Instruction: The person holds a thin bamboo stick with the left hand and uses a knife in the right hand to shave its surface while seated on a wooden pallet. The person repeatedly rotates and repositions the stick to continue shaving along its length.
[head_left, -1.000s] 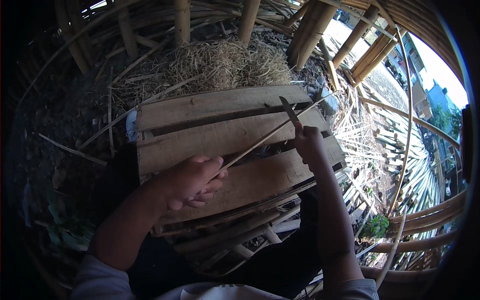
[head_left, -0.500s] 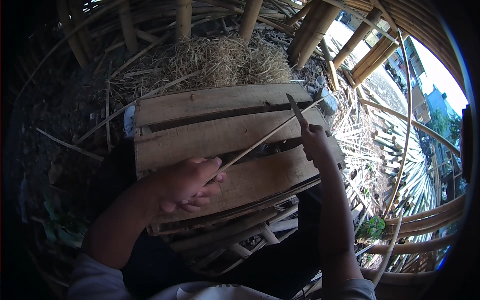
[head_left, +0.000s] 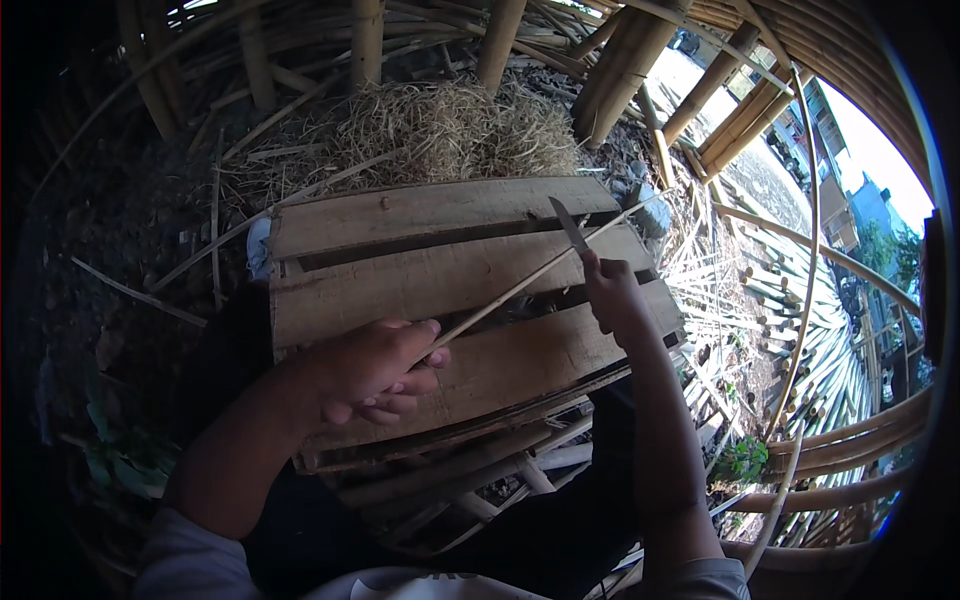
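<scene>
Left hand (head_left: pixel 378 368), fingers pinching a thin strip (head_left: pixel 510 291) slantwise over the slatted surface (head_left: pixel 400 275) toward its far-right corner; right hand (head_left: pixel 613 292), fingers wrapped round a crossing knife (head_left: pixel 567 222). Probable shaving step; the next stroke calls for a steady blade.

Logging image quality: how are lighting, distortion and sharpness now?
Head view: sky washed out at upper right, bamboo pile brightly sunlit; head view: ground at left deep in shadow; head view: boards look bowed; head view: knife legible, without obvious blur.
</scene>
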